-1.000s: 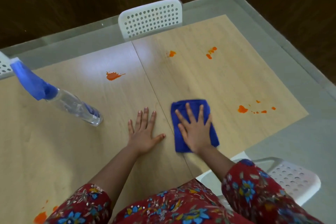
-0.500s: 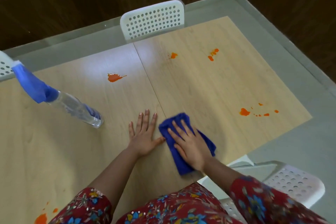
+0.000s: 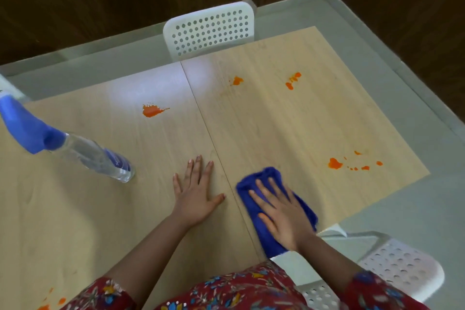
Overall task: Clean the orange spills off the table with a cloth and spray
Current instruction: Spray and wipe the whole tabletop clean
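The pale wooden worktop [image 3: 276,128] fills most of the view, a seam running from its far edge toward the person. A white perforated chair [image 3: 208,30] is pushed in at the far side, and a second white chair [image 3: 402,267] sits off the near right corner. A clear spray bottle [image 3: 83,153] with a blue trigger head stands on the left half, well apart from both hands.

The blue cloth [image 3: 266,176] lies bunched on the worktop just right of the seam, near the front edge. The right hand [image 3: 281,214] rests flat on top of it, fingers [image 3: 264,189] straight and spread, pressing rather than gripping. The left hand [image 3: 195,196] lies palm-down on bare wood just left of the seam, fingers [image 3: 198,168] released and extended, holding nothing.

Orange spills remain:
- a splat [image 3: 151,111] on the left half
- a small blot [image 3: 236,80] near the far edge
- a streak [image 3: 293,80] near the far edge
- a scatter of drops [image 3: 334,163] right of the cloth
- some specks [image 3: 47,306] at the near left corner
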`<control>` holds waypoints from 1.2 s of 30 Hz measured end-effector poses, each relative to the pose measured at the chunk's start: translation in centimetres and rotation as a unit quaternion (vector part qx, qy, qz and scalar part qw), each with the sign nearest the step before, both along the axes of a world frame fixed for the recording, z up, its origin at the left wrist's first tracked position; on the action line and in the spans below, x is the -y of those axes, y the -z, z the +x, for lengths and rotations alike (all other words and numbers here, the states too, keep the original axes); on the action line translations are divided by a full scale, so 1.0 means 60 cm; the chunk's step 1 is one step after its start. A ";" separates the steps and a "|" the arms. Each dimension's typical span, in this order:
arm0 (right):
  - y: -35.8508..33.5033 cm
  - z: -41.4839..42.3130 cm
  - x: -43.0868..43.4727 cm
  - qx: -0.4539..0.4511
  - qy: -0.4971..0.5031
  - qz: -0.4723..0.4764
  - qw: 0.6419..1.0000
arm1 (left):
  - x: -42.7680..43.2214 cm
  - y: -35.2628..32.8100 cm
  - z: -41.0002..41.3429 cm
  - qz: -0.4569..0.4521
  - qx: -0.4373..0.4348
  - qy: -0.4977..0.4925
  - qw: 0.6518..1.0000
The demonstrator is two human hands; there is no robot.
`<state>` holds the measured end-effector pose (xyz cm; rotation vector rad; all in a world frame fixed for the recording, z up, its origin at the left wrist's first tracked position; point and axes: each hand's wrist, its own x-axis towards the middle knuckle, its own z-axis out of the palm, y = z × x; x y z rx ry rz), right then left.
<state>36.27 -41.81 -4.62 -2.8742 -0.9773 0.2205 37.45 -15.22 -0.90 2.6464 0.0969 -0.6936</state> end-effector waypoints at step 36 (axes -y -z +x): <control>-0.001 0.252 0.321 -0.033 0.546 -0.006 0.837 | 0.168 0.007 0.189 0.016 0.019 0.131 0.991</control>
